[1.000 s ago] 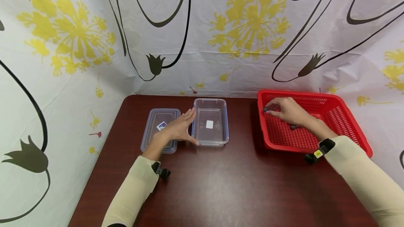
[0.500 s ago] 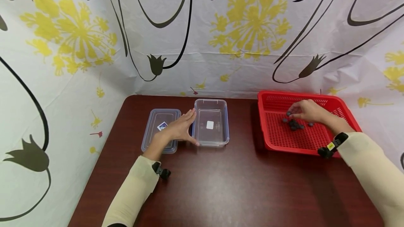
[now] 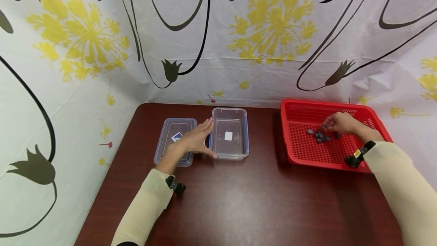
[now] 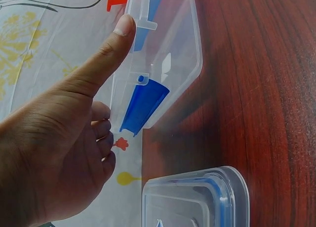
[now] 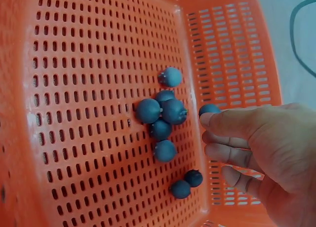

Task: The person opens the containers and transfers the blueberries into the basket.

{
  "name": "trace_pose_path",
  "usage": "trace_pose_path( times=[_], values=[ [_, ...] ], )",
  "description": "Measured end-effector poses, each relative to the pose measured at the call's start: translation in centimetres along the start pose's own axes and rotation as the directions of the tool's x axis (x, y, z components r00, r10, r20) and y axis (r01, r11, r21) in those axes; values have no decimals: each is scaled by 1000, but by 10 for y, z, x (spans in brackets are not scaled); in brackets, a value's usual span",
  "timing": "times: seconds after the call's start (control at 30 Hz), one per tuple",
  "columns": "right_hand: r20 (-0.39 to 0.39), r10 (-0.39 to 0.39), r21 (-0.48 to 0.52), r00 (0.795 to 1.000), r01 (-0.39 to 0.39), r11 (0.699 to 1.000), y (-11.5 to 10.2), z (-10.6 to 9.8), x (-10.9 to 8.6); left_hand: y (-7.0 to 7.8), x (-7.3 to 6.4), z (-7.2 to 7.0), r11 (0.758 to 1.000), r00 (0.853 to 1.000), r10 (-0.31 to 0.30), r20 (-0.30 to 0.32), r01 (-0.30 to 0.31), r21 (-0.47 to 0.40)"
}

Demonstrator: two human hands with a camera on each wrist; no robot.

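Observation:
Over the red basket (image 3: 288, 139), my right hand (image 3: 339, 122) pinches a blueberry (image 5: 210, 109) between thumb and fingers. Several more blueberries lie in a loose cluster on the perforated floor, among them a pale one (image 5: 171, 77) and a darker pair (image 5: 180, 189). At the table's left, my left hand (image 3: 196, 139) rests with extended fingers against the left side of a clear plastic box (image 3: 228, 149). Its thumb lies by the near corner. The box has no lid on, and a blue side clip (image 4: 144, 106) hangs down near the fingers. No blueberries show inside it.
A clear lid (image 3: 167, 128) with a blue-and-white label lies on the table left of the box, partly under my left hand. The dark red-brown table (image 3: 239, 200) meets a flower-patterned cloth (image 3: 211, 75) at the back and left.
My right hand has moved right from the basket's left wall toward its middle, uncovering the blueberry cluster, then lowered slightly with the pinched blueberry. My left hand stays by the box.

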State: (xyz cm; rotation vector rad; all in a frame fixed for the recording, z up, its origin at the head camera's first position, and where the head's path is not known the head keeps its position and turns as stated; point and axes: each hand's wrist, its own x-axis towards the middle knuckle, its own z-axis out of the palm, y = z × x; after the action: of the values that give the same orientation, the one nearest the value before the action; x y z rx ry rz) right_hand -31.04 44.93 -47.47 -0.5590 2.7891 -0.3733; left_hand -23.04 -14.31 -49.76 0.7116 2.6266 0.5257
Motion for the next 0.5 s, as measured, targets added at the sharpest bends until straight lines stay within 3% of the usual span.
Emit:
trace_pose_path(
  times=[0.5],
  values=[
    [77,44,10,996,-45,999,17,11,-3,-1,3,0,1000,1000,20,6,-20,-1]
  ],
)
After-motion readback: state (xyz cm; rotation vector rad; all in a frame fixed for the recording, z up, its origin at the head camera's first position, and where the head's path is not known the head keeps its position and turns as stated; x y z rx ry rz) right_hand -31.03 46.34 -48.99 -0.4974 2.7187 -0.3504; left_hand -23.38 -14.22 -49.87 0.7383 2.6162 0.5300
